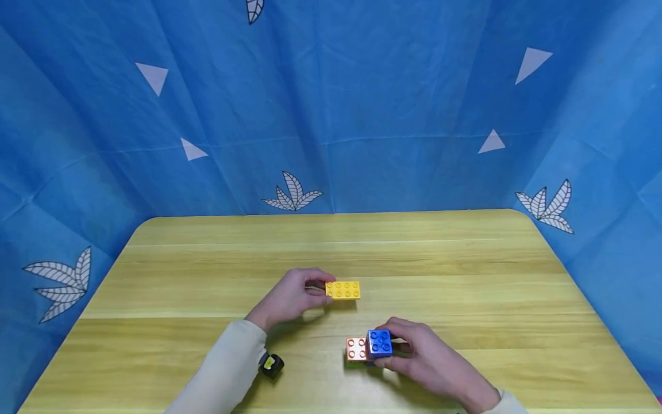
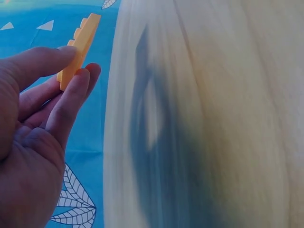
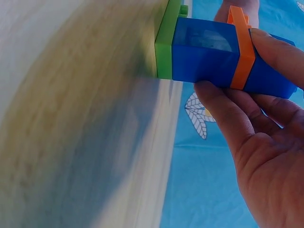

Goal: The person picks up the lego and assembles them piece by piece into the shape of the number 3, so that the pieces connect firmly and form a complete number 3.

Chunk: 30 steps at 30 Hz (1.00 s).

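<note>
My left hand [image 1: 292,297] pinches a thin yellow toy brick [image 1: 347,291] by its left end, thumb on one side and fingers on the other. The brick is held above the table, studs up. Nearer to me, my right hand [image 1: 424,357] grips a stack of building bricks from its right side. Topmost is a blue brick [image 1: 380,344], over the right part of a flat orange brick [image 1: 355,349]. In the right wrist view another blue brick [image 3: 204,52] sits under the orange one, with a flat green brick [image 3: 164,52] at the bottom. Whether the green brick touches the table cannot be told.
The wooden table [image 1: 207,270] has light grain and rounded far corners. Blue cloth [image 1: 383,103] with white leaf and triangle prints hangs behind it and along both sides. A small black device [image 1: 272,365] is at the left wrist.
</note>
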Tool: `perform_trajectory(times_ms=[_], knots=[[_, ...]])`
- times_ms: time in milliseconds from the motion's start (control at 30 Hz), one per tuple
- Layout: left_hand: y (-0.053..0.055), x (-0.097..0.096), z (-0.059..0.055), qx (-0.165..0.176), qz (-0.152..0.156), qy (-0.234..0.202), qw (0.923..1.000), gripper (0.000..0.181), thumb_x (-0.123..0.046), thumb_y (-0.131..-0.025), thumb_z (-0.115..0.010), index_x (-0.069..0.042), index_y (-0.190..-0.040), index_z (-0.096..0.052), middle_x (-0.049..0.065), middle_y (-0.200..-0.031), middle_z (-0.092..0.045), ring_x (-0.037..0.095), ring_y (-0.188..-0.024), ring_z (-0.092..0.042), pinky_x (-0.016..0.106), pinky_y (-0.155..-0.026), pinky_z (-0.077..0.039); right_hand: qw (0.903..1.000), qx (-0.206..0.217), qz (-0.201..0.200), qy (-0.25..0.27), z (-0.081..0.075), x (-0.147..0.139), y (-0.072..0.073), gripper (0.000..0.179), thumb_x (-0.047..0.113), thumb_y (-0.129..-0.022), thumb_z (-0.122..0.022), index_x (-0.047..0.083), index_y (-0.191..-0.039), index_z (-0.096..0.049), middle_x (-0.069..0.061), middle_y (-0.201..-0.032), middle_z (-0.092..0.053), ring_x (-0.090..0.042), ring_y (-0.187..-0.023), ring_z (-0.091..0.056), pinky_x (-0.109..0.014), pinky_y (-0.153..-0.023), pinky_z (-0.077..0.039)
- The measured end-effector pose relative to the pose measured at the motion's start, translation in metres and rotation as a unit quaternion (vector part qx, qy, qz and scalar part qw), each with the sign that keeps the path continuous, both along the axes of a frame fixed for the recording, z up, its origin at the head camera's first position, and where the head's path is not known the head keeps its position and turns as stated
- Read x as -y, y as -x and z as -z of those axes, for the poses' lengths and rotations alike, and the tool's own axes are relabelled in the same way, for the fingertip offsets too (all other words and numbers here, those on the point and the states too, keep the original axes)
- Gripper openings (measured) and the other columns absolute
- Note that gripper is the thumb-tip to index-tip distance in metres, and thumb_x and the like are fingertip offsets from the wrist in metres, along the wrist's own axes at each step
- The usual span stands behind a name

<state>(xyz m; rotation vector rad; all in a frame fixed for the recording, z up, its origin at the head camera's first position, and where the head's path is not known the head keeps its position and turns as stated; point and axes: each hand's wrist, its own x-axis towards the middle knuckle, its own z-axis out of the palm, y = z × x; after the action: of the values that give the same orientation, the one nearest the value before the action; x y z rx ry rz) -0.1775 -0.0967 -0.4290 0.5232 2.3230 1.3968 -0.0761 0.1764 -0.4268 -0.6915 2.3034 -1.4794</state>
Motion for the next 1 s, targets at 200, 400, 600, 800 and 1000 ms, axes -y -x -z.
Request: perform_trajectory(times_ms=[200,400,600,800,1000], knots=[[-0.005,0.003,-0.002,-0.002,-0.003,0.013,0.9999,0.035,-0.009,-0.085,-0.077,-0.008,-0.119,-0.068,0.002,-0.112,-0.064,0.019,-0.101,-0.062,0.027,-0.084,-0.054,1.0,-0.001,-0.004,0.008,0.002,0.001,0.001,0.026,0.027,-0.091,-0.072,0.018,-0.115,-0.067,0.007,-0.106,-0.063,-0.016,-0.107,-0.063,-0.026,-0.091,-0.05],[-0.008,0.005,-0.003,0.001,-0.008,0.0,1.0,0.033,-0.01,-0.086,-0.076,-0.008,-0.118,-0.069,0.003,-0.115,-0.063,0.02,-0.103,-0.062,0.027,-0.084,-0.054,1.0,-0.003,-0.001,0.006,0.002,0.0,0.0,0.028,0.026,-0.09,-0.073,0.017,-0.116,-0.067,0.007,-0.107,-0.063,-0.017,-0.107,-0.063,-0.026,-0.091,-0.05],[-0.011,0.009,-0.004,-0.01,-0.009,-0.016,0.9998,0.032,-0.011,-0.086,-0.076,-0.007,-0.117,-0.069,0.004,-0.116,-0.063,0.022,-0.104,-0.062,0.027,-0.083,-0.054,0.9999,-0.013,0.004,-0.002,0.002,0.0,0.0,0.028,0.028,-0.09,-0.073,0.018,-0.116,-0.067,0.009,-0.107,-0.063,-0.017,-0.107,-0.063,-0.027,-0.091,-0.05],[-0.014,0.012,-0.003,-0.013,-0.014,-0.017,0.9997,0.031,-0.013,-0.086,-0.077,-0.008,-0.116,-0.07,0.003,-0.113,-0.064,0.022,-0.103,-0.061,0.027,-0.082,-0.055,0.9998,-0.02,-0.001,-0.004,0.001,0.001,0.0,0.027,0.029,-0.091,-0.072,0.019,-0.115,-0.067,0.01,-0.106,-0.063,-0.015,-0.106,-0.063,-0.028,-0.091,-0.051],[-0.015,0.012,-0.001,-0.007,-0.012,-0.034,0.9993,0.032,-0.013,-0.085,-0.078,-0.008,-0.116,-0.07,0.004,-0.115,-0.064,0.023,-0.104,-0.062,0.028,-0.083,-0.054,0.9999,-0.012,0.0,-0.006,0.0,0.0,0.001,0.024,0.029,-0.091,-0.072,0.02,-0.113,-0.068,0.01,-0.105,-0.064,-0.015,-0.106,-0.063,-0.027,-0.09,-0.051]])
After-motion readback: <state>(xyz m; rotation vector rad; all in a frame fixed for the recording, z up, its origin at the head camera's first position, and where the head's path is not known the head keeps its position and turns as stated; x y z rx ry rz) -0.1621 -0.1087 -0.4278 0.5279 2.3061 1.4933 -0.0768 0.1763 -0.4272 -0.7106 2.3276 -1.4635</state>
